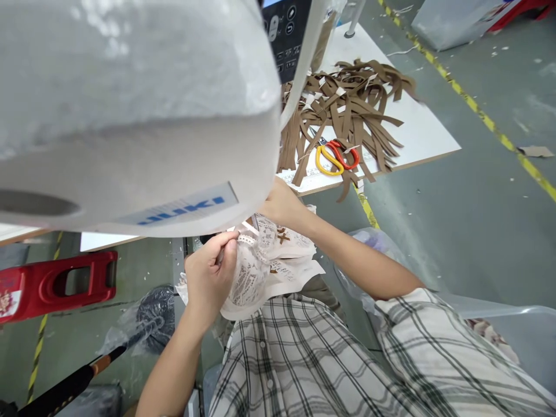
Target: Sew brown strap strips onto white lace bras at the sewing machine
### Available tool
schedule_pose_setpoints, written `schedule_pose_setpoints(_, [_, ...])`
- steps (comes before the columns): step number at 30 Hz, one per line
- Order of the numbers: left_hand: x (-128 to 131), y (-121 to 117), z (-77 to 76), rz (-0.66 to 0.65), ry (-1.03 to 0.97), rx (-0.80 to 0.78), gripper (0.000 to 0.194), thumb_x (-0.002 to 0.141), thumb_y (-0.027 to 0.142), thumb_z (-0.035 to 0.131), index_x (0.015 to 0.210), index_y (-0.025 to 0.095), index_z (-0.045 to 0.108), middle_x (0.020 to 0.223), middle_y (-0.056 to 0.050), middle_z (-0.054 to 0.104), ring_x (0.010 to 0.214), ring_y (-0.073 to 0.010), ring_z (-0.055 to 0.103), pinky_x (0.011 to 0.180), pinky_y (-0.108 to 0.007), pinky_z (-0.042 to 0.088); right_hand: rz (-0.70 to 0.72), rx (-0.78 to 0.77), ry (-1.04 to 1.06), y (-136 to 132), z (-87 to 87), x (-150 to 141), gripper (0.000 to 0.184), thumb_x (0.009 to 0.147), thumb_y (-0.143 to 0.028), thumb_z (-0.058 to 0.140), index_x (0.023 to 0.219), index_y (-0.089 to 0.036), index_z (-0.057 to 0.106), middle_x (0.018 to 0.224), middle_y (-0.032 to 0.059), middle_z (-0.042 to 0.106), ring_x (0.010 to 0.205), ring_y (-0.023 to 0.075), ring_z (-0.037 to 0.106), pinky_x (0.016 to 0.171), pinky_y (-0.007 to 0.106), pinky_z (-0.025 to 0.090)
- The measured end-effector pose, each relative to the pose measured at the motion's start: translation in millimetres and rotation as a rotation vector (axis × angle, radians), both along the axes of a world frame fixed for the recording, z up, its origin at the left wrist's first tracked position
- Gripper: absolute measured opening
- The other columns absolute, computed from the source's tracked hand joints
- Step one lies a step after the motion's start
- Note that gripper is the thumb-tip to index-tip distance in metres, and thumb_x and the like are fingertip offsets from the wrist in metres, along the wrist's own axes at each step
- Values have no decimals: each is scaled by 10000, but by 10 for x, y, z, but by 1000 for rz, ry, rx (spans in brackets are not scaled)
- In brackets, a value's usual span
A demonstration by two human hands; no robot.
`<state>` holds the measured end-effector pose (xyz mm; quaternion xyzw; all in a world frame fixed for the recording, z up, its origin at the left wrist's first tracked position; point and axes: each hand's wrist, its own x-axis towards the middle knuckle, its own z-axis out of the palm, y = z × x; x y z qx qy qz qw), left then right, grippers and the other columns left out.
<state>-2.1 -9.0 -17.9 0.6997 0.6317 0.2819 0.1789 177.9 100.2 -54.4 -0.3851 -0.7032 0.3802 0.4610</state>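
A white lace bra (pixel 248 281) lies below the head of a JUKI sewing machine (pixel 182 168), close to my lap. With thumb and fingers pinched together, my left hand (pixel 212 269) grips the bra's trimmed edge. My right hand (pixel 283 204) reaches to the far side of the bra, under the machine's right edge. The machine head hides its fingertips, so what they do cannot be made out. The stitching area is also covered by the machine head. Small brown stitched marks (pixel 283 235) show on the white fabric.
On the white table (pixel 430 139) lies a heap of brown fabric strips (pixel 356 110), with red and yellow scissors (pixel 336 157) near the edge. A control panel (pixel 287 40) stands behind the machine. A red stool (pixel 56 284) is left; a translucent bin (pixel 521 330) is right.
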Motion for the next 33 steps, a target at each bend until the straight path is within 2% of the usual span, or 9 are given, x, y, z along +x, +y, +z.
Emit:
schedule_pose_setpoints(8, [-40, -16, -44, 11, -24, 30, 220, 948, 260, 572, 1048, 238, 767, 997, -24, 792, 819, -148, 727, 745, -225, 563, -7, 6, 14, 2, -6, -25, 124, 822, -284, 614, 831, -169, 659, 1091, 90, 689, 932, 202, 623, 795, 315, 493])
schedule_pose_setpoints(13, [-64, -23, -82, 23, -38, 57, 218, 951, 266, 574, 1046, 233, 768, 1009, -28, 791, 826, -146, 727, 746, -225, 563, -17, 26, 18, -5, 1, -42, 71, 814, -241, 616, 809, -177, 646, 1049, 84, 692, 997, 216, 623, 865, 337, 489])
schedule_pose_setpoints(17, [-86, -26, -109, 27, -46, 103, 205, 941, 249, 589, 1035, 239, 771, 989, -19, 792, 807, -139, 725, 707, -213, 552, 4, 32, 32, 0, 6, -47, 57, 807, -228, 624, 796, -173, 635, 1029, 82, 681, 1001, 220, 620, 864, 343, 487])
schedule_pose_setpoints(24, [-119, -17, -180, 21, -72, 141, 199, 941, 240, 596, 1051, 233, 762, 1041, -29, 783, 922, -160, 726, 766, -236, 548, -6, 54, 26, 23, -21, -69, 65, 804, -197, 613, 744, -200, 588, 1023, 71, 667, 1003, 220, 602, 876, 345, 479])
schedule_pose_setpoints(28, [-101, -19, -192, -7, -79, 155, 200, 947, 229, 587, 1052, 234, 756, 1005, -25, 777, 877, -149, 715, 752, -234, 532, -16, 40, -3, -11, -6, -42, 61, 809, -211, 604, 755, -187, 586, 983, 62, 650, 907, 194, 593, 794, 312, 469])
schedule_pose_setpoints(30, [-91, -26, -187, -46, -61, 147, 204, 950, 215, 577, 1052, 231, 753, 908, -17, 761, 786, -131, 690, 700, -223, 511, -7, 3, -21, -42, 15, 2, 76, 825, -223, 587, 762, -182, 595, 948, 51, 642, 825, 171, 573, 729, 291, 457])
schedule_pose_setpoints(33, [-82, -43, -176, -105, 3, 186, 222, 946, 185, 571, 1083, 213, 744, 822, -26, 698, 736, -132, 638, 677, -236, 485, 26, -24, -49, -74, 41, 69, 92, 837, -242, 588, 768, -182, 600, 962, 46, 641, 823, 165, 568, 734, 287, 461])
